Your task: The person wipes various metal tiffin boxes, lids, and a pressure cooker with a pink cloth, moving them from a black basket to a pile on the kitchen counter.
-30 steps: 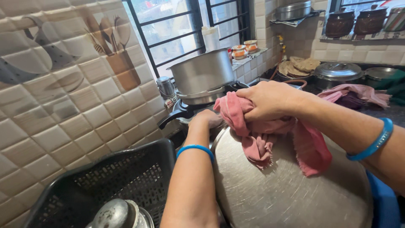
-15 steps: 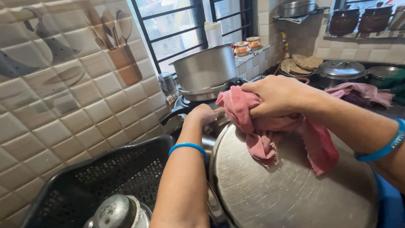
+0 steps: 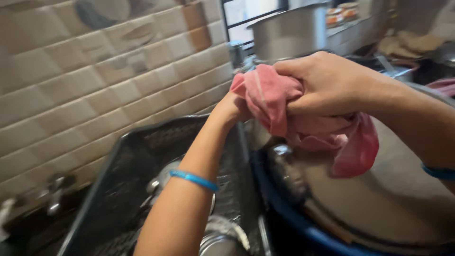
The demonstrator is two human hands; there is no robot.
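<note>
Pink cloth [image 3: 303, 118]: a bunched pink rag, held just above the middle of the view, pressed against the upper edge of a large steel vessel.
Steel vessel [image 3: 379, 199]: big, round and shiny, filling the 4 o'clock part of the view; it sits in a blue tub [image 3: 289, 218] whose rim shows beneath it.
Right hand [image 3: 332, 83]: closed in a tight fist around the pink cloth, coming in from 3 o'clock, a blue bangle on the wrist.
Left hand [image 3: 232, 109]: reaches up from 6 o'clock to the vessel's rim; the cloth hides its fingers, so I cannot tell how it grips. A blue bangle [image 3: 193, 179] circles the forearm.
Black crate [image 3: 128, 189]: a mesh plastic basket at 7 o'clock, with steel utensils lying inside, blurred.
Steel pot [image 3: 289, 31]: at 12 o'clock, behind the hands, by the window.
Tiled wall [image 3: 95, 80]: beige tiles, at 10 o'clock.
</note>
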